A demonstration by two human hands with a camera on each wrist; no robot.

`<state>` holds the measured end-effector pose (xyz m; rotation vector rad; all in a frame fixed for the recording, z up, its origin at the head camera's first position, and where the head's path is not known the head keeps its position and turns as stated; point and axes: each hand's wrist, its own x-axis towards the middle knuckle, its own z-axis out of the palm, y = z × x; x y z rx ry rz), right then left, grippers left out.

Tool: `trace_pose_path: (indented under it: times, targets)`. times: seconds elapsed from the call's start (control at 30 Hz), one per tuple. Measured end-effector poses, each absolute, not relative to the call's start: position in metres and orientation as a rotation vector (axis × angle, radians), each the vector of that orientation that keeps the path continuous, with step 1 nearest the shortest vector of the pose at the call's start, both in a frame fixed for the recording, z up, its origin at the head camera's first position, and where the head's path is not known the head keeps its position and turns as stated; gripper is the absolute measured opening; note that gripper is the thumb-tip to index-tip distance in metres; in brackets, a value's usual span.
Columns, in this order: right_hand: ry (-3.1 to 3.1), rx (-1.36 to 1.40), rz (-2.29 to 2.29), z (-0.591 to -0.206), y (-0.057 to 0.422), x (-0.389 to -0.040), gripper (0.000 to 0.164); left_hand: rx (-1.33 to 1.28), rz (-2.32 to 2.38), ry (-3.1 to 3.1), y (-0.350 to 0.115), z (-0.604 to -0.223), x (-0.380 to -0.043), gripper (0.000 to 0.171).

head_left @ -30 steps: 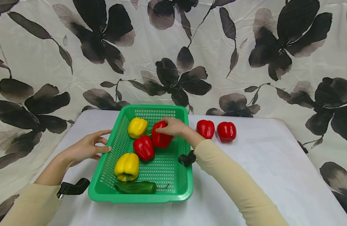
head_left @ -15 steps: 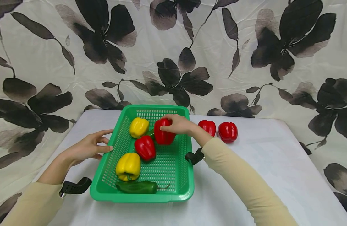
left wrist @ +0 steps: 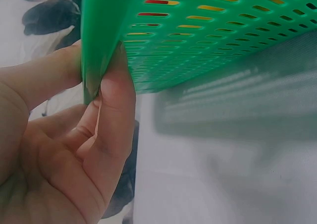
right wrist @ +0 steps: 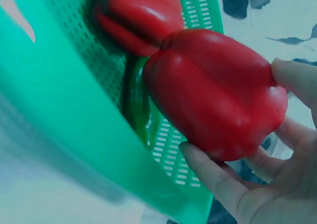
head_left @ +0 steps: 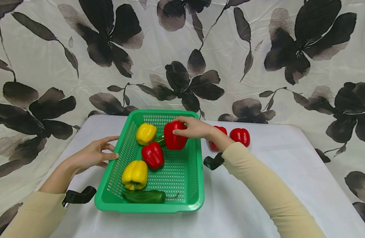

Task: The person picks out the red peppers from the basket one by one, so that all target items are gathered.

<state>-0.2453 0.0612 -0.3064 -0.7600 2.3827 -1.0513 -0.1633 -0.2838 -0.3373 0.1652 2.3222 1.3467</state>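
Observation:
My right hand [head_left: 194, 128] holds a red bell pepper [head_left: 175, 135] over the far right part of a green plastic basket [head_left: 200, 185]. In the right wrist view thumb and fingers span the pepper's [right wrist: 213, 95] end. My left hand [head_left: 94, 152] pinches the basket's left rim, thumb on one side and fingers on the other in the left wrist view [left wrist: 91, 60]. Inside the basket lie another red bell pepper [head_left: 152, 156], two yellow bell peppers, one far [head_left: 146, 134] and one near [head_left: 135, 175], and a long green chili pepper [head_left: 145, 196]. A second green pepper [head_left: 160, 140] is partly hidden behind the held one.
Right of the basket, two more red bell peppers stand on the white-covered table [head_left: 260, 185]: one [head_left: 213, 145] partly hidden by my right forearm, the other [head_left: 240, 136] beside it. A floral cloth [head_left: 245, 66] hangs behind the table.
My right hand has lifted the red bell pepper a little and carried it to the right, toward the basket's far right side. My left hand has stayed at the rim.

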Motion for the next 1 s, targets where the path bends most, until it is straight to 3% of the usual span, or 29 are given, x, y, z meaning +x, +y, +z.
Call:
trace_pose_path:
  times: [1.0]
  targets:
    - [2.376,-0.744,-1.134,-0.293,0.128,-0.248,0.047,0.17,1.357,2.321,-0.284,-0.338,-0.163,0.083]
